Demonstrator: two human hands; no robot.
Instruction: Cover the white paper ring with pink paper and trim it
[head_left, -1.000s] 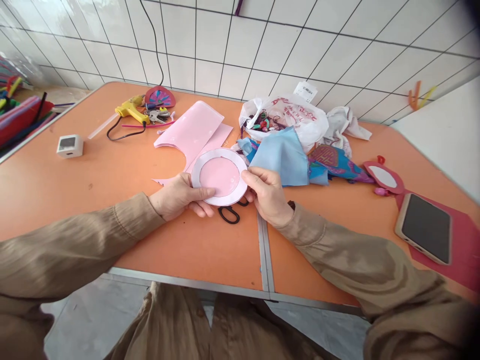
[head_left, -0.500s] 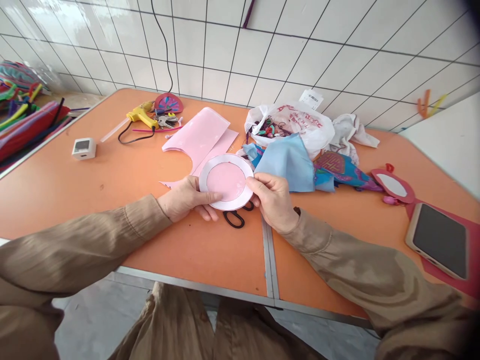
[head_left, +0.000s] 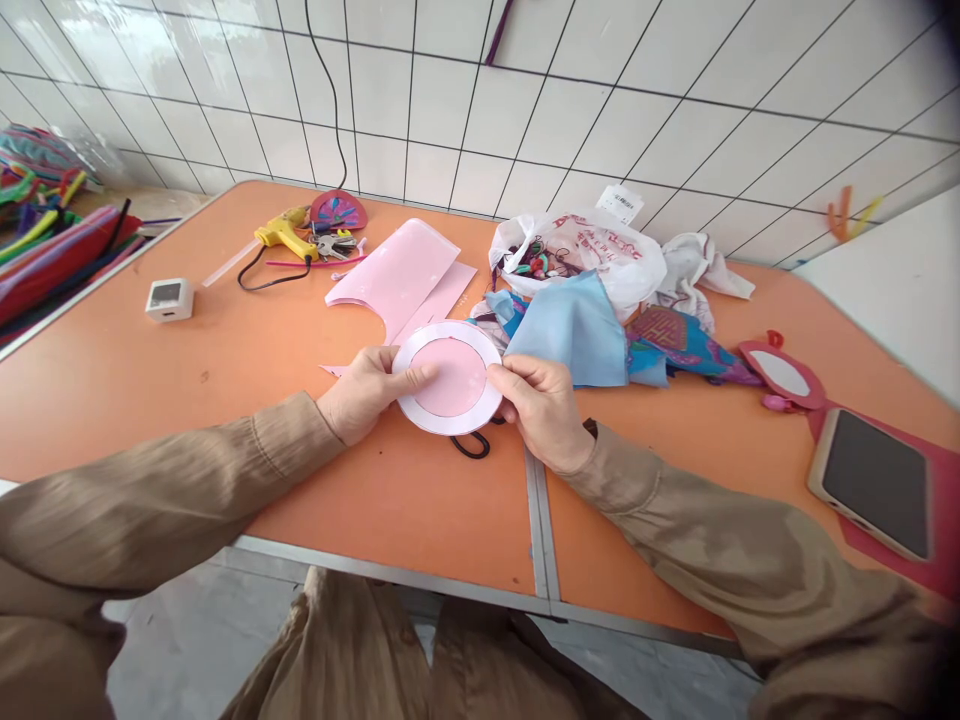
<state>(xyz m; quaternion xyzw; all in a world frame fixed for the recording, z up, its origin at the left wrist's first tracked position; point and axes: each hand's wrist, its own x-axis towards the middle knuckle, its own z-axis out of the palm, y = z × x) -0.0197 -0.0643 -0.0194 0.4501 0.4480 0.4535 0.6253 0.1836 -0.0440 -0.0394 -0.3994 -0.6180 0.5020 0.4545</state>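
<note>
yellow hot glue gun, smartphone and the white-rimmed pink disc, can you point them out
yellow hot glue gun [head_left: 285, 232]: head view, on its body
smartphone [head_left: 874, 482]: head view, on its dark screen
white-rimmed pink disc [head_left: 454, 380]: head view, on its pink centre

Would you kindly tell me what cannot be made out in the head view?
Head view:
Black handles: the rest is hidden under the pink-and-white disc.
Left hand: fingertips, except the thumb's, hidden behind that disc.
Red sheet: covered partly by the phone and cut off by the right edge.
White tag: print too small to read.
</note>
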